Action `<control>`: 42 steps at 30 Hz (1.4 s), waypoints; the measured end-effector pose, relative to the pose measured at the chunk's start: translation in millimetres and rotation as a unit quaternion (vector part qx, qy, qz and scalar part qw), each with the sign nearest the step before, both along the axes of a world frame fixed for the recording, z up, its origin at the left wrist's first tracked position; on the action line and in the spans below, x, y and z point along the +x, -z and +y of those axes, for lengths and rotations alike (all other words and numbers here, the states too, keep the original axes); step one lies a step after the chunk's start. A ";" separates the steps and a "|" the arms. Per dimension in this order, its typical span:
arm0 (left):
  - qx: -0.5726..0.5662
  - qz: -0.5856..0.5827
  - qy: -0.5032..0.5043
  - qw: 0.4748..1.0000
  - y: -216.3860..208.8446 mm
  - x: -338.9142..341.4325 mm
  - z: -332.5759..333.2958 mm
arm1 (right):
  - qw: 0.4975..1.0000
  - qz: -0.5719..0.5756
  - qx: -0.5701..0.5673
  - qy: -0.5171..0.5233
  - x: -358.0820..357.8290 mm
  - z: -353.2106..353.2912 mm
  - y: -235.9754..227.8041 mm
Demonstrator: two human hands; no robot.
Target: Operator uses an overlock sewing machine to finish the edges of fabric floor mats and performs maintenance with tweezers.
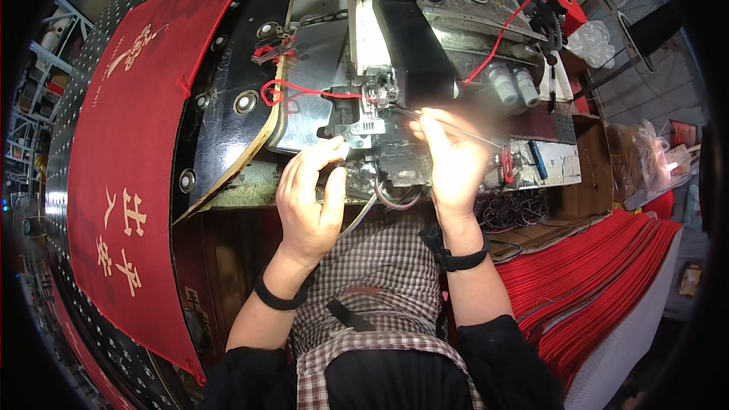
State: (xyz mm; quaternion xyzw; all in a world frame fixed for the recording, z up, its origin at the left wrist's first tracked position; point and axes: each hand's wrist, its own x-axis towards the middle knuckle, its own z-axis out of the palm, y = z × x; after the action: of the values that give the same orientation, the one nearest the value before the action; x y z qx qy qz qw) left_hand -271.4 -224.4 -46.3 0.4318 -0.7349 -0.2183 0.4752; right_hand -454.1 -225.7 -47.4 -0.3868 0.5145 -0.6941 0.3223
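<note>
A sewing machine (pixel 416 38) with a dark arm and a lit needle area stands in front of me. Red thread (pixel 315 92) runs from its needle area leftward and ends in a loop. My right hand (pixel 456 156) pinches a thin, tweezers-like metal tool (pixel 478 137); its tip points at the needle area, and blur softens the fingers. My left hand (pixel 310 196) is at the front left of the metal presser foot (pixel 367 127). Its index fingertip is at the edge of the plate there, with the thumb held apart and nothing visible between them.
To the left, a red printed mat (pixel 137 152) lies on a black studded table (pixel 228 99). A pile of red mats (pixel 585 281) is at the lower right. Small bottles (pixel 503 82), red-handled snips (pixel 507 163) and a red thread cone (pixel 560 0) are on the machine's right side.
</note>
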 end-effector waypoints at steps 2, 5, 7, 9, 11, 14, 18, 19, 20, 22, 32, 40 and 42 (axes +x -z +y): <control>-0.001 0.000 -0.001 1.000 0.2 0.2 0.4 | 1.000 0.000 -0.004 -0.001 -0.3 0.8 0.1; 0.006 0.004 -0.002 1.000 0.4 1.0 1.4 | 1.000 0.010 -0.007 -0.003 -0.2 2.7 0.0; 0.006 0.004 -0.004 1.000 0.6 1.0 1.3 | 1.000 0.022 0.006 -0.006 0.0 2.8 -0.8; 0.005 0.005 -0.001 1.000 -0.1 0.3 0.7 | 1.000 0.018 0.005 -0.006 0.0 2.0 -1.1; 0.004 0.006 0.001 1.000 -0.2 0.2 0.6 | 1.000 0.014 0.005 -0.008 0.1 1.1 -0.4; -0.002 0.005 0.002 1.000 0.6 0.2 0.3 | 1.000 0.011 0.000 -0.005 0.5 0.5 0.5; -0.010 -0.003 0.001 1.000 0.2 0.0 -0.6 | 1.000 -0.002 -0.006 0.002 0.7 2.2 -3.1; -0.011 -0.006 0.000 1.000 -0.2 -0.1 -0.7 | 1.000 0.002 -0.004 0.004 -0.1 3.6 -4.7; -0.012 -0.005 -0.001 1.000 1.3 0.7 -0.8 | 1.000 0.003 -0.005 0.003 -0.5 7.5 -7.2; -0.003 0.001 0.000 1.000 0.4 3.3 -1.3 | 0.998 0.034 -0.034 0.037 -4.6 21.7 -16.5; -0.152 -0.282 0.007 0.947 -34.0 12.3 -26.4 | 0.973 0.013 0.201 0.113 -215.6 -20.8 -17.4; -0.103 -0.387 -0.038 0.915 -22.1 8.7 -59.1 | 0.967 -0.009 0.242 -0.078 -296.3 -45.5 49.9; -0.106 -0.404 -0.046 0.907 -23.1 7.7 -65.3 | 0.975 -0.100 0.196 0.042 -297.1 -56.7 54.2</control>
State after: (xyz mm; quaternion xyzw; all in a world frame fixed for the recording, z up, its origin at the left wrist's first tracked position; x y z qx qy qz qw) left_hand -263.6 -289.6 -23.2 0.4639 -0.8620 0.0764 0.1897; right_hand -751.2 -282.4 -101.7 -0.2228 0.6216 -0.6277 0.4122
